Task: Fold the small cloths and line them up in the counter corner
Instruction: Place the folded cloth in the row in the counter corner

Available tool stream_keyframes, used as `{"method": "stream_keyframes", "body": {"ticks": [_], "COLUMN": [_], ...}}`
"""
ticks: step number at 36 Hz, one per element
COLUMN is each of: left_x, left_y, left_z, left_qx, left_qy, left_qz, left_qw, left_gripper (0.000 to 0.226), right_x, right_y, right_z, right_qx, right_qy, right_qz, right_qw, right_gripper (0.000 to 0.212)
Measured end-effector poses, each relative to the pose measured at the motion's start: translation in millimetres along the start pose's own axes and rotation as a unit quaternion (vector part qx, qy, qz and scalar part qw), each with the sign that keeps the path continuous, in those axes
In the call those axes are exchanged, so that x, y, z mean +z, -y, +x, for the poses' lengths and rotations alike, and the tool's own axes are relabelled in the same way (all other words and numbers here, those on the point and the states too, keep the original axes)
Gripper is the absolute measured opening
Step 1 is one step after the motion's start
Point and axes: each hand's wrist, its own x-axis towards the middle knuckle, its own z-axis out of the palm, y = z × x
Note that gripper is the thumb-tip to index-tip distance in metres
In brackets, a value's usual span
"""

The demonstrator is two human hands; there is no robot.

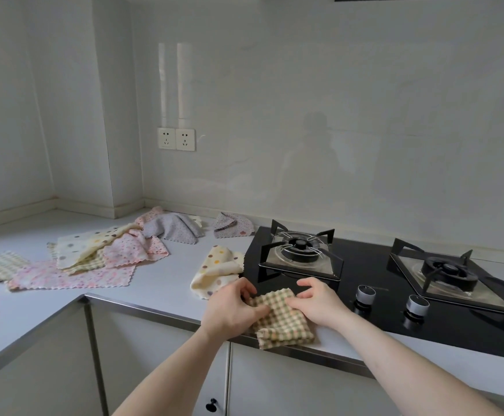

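Both hands are working on a green-and-yellow checked cloth (283,321) at the front edge of the tabletop (166,280), where it is lying partly over the near corner of the black glass gas hob (373,274). The left hand (234,307) is pinching the cloth's left edge with curled fingers, and the right hand (319,304) is pinching its upper right part, so each grip is closing on fabric rather than lying flat. The cloth is already looking doubled into a small rectangle, so the step in hand is probably a last fold or a squaring of its edges. Just beside the left hand, a cream spotted cloth (217,270) is sitting roughly folded against the hob's left edge. Farther left, a loose heap of cloths (100,253) is spreading toward the counter corner (65,211), and a grey spotted cloth (232,225) is lying near the back wall. No tidy row is showing in the corner yet, so most of the task is seemingly remaining. The next move is likely calling for pressing the fold flat, then carrying the cloth well to the left without letting the layers slip open.
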Motion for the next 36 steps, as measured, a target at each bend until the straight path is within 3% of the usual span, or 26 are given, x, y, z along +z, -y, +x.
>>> {"method": "stream_keyframes", "body": {"ticks": [2,7,14,18,29,36], "left_x": [-1,-2,-5,-3,-3,-9], "left_y": [0,-1,-2,2,13,13], "left_z": [0,-1,3,7,11,7], "left_qx": [0.002,-0.007,-0.022,-0.024,-0.002,0.003], "left_qy": [0.008,0.01,0.022,0.023,-0.02,-0.001], "left_qz": [0.006,-0.009,-0.073,-0.077,-0.132,-0.182], "left_qw": [1.0,1.0,0.997,0.996,0.991,0.983], "left_gripper": [0.041,0.043,0.039,0.02,0.009,0.014], "right_x": [0,4,-1,-6,13,31], "right_y": [3,6,15,14,-15,-27], "right_z": [3,9,11,10,-2,-7], "right_qx": [0.012,-0.005,-0.055,-0.067,-0.195,-0.223], "right_qy": [0.031,0.059,0.049,0.047,-0.117,-0.163], "right_qz": [-0.006,0.029,0.136,0.144,0.051,0.068], "right_qw": [0.999,0.998,0.988,0.986,0.972,0.959], "right_gripper": [0.061,0.024,0.022,0.021,0.036,0.034]}}
